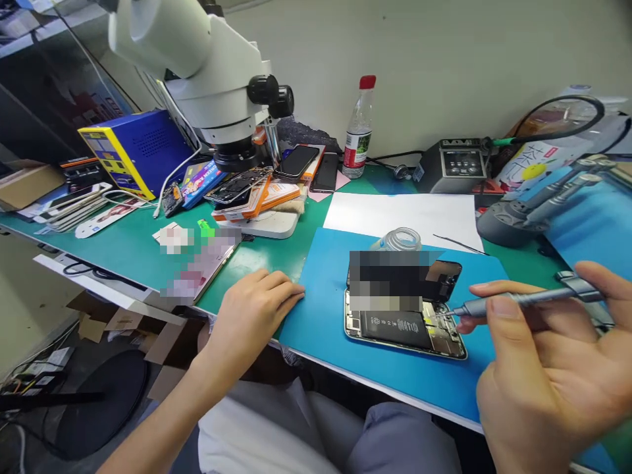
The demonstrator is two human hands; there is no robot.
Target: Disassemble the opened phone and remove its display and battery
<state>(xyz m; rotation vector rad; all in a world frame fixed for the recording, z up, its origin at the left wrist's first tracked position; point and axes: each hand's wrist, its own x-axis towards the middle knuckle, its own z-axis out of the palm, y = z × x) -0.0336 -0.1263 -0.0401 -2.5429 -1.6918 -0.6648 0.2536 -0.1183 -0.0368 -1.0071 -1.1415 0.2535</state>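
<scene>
My right hand [533, 368] is closed round a slim grey precision screwdriver [523, 299]. Its tip points left, at the right end of an opened smartphone [395, 328]; whether it touches a screw I cannot tell. The phone lies on a blue mat [316, 316], its black battery [397, 328] showing. The dark screen [444, 280] stands tilted up along the phone's far side, partly blurred out. My left hand [257, 299] rests at the mat's left edge, fingers curled and pressed together, nothing visible in them. Behind the screen sits a clear round coil or dish [402, 239].
A microscope [212, 85] stands over stacked phones and orange boxes [247, 201]. Behind the mat lie white paper [405, 210] and a black wire [459, 243]. A plastic bottle [359, 128], a black soldering station [451, 164] and a grey tool holder [513, 220] stand at the back.
</scene>
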